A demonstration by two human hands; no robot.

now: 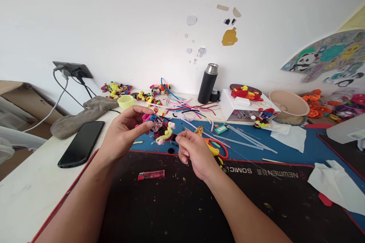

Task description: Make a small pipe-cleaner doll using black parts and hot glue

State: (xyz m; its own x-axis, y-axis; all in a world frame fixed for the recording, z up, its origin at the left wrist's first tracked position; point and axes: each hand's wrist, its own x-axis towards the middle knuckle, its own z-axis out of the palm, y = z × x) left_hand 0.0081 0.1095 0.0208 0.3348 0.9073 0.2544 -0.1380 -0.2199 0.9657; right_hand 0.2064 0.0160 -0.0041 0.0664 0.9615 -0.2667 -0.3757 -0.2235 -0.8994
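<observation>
A small pipe-cleaner doll (165, 133) with a pale face, a dark red body and yellow arms is held up above the mat. My left hand (124, 131) pinches it by the head, thumb in front and fingers behind. On its other end, my right hand (196, 152) closes thumb and forefinger at a black part; the exact grip is partly hidden by the fingers. Just beyond my right hand lie scissors (216, 148) with orange and yellow handles. A red lighter (151, 174) rests on the black mat (171, 209) below the doll.
Loose pipe cleaners (191, 108) lie by the wall, near several finished dolls (116, 89). A black thermos (208, 83) stands beside a white box (228, 106). A phone (81, 144) is at left. Clear glue sticks (248, 136) and white tissues (336, 182) lie at right.
</observation>
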